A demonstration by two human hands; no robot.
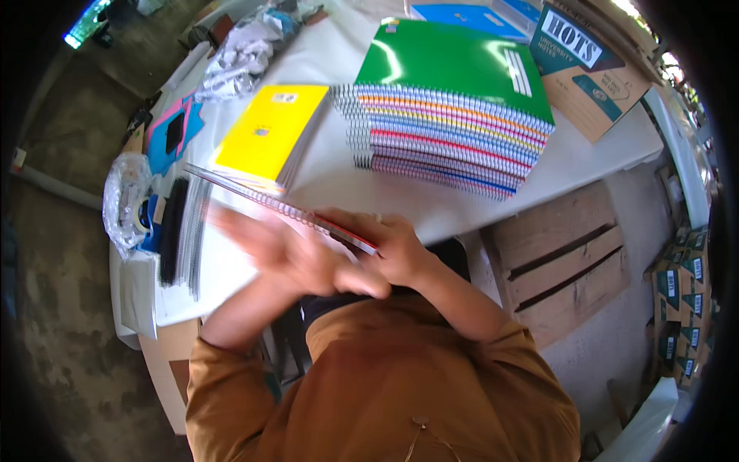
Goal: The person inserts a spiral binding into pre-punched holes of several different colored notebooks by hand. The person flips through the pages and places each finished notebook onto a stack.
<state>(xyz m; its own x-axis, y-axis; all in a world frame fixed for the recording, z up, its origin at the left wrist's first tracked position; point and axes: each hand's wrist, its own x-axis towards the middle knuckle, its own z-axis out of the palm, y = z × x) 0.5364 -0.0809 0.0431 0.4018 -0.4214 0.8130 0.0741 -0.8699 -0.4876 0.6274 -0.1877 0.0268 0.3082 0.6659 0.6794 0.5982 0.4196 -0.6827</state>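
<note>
A thin spiral notebook with a wire coil and a reddish edge is tilted up, seen almost edge-on, in front of me. My right hand grips it at its near right end. My left hand, smeared by motion, has its fingers stretched out just below the coil; whether it touches the notebook I cannot tell. Beyond stands a tall stack of spiral notebooks with a green cover on top. Left of that lies a smaller pile of yellow-covered books.
Black and silver binding coils lie at the left of the white table, near a tape roll, plastic wrap and a phone. Crumpled plastic is at the back. A carton stands back right, a wooden pallet below.
</note>
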